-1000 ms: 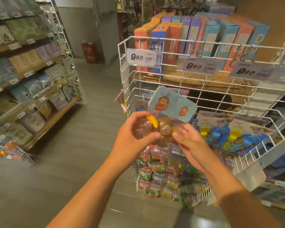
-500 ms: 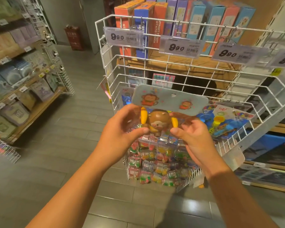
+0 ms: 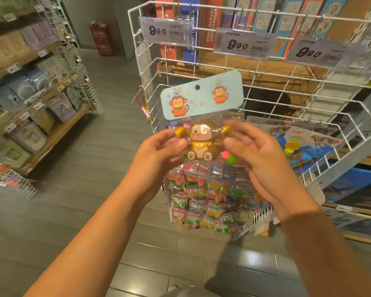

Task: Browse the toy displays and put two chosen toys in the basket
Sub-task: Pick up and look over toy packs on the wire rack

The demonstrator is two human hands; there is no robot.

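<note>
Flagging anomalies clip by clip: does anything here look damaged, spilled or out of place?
Nothing stands out. Both hands, left hand and right hand, hold the bagged monkey toy upright with its header card intact. The price tags hang slightly tilted on the wire rack, nothing more.

The monkey toy [image 3: 199, 142] looks like smooth glossy plastic, inside a clear, shiny, crinkled plastic bag with a matt paper header card [image 3: 201, 96]. The rack [image 3: 266, 82] is white coated metal wire. The price tags [image 3: 166, 31] sit in clear plastic holders. The floor [image 3: 94, 189] is grey, slightly glossy tile.
</note>
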